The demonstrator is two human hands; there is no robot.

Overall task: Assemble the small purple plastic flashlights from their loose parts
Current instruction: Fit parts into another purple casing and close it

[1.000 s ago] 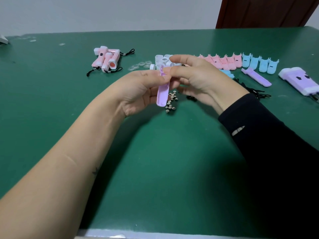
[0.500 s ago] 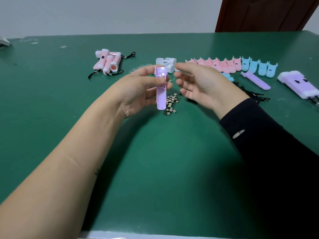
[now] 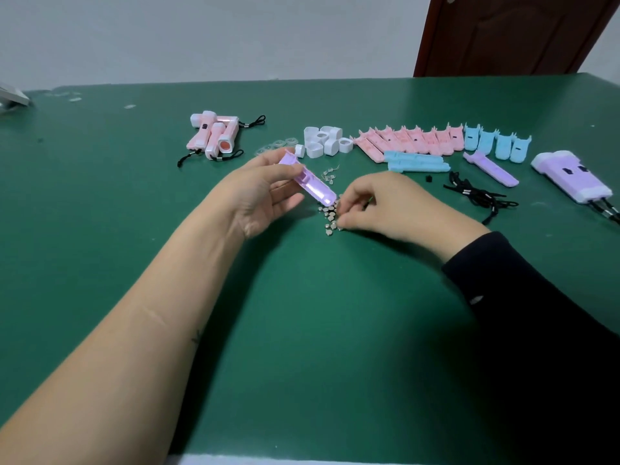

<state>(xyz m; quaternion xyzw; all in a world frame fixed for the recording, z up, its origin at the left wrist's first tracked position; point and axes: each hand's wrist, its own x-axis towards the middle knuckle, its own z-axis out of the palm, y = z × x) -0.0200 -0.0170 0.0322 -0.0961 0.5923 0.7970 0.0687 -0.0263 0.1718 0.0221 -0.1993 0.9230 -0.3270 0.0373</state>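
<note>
My left hand grips a purple flashlight half-shell, tilted with its open inside facing up. My right hand is lowered onto a small heap of silver button batteries, its fingertips curled and pinching at them; whether a battery is between the fingers is hidden. A second purple half-shell lies on the green table to the right. Two assembled purple flashlights lie at the far right.
Pink assembled flashlights lie back left. White caps, clear lenses, small metal springs, pink shells, blue shells and black cords are spread across the back. A brown door stands behind.
My left hand tilted the purple shell from upright to slanting. My right hand left the shell and dropped down onto the battery heap.
</note>
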